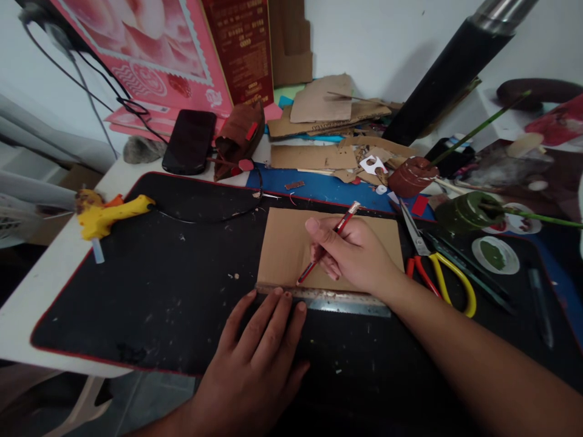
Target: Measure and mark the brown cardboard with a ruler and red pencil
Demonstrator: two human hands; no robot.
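Note:
My right hand (357,252) is closed around a red and dark pencil (345,217). The pencil leans to the right, its lower tip down by the ruler's upper edge. Beneath it lies a flat brown piece of cardboard (283,243). A clear ruler (350,304) runs along the cardboard's near edge. With fingers stretched out, my left hand (262,346) presses its fingertips on the ruler's left part. The ruler's left end is partly covered by those fingers.
On the black mat (150,291) lie a yellow glue gun (116,213) at left and scissors (428,258) at right. A phone (190,142), cardboard scraps (323,109) and paint jars (412,176) stand behind. A green paint lid (495,255) sits right of the scissors.

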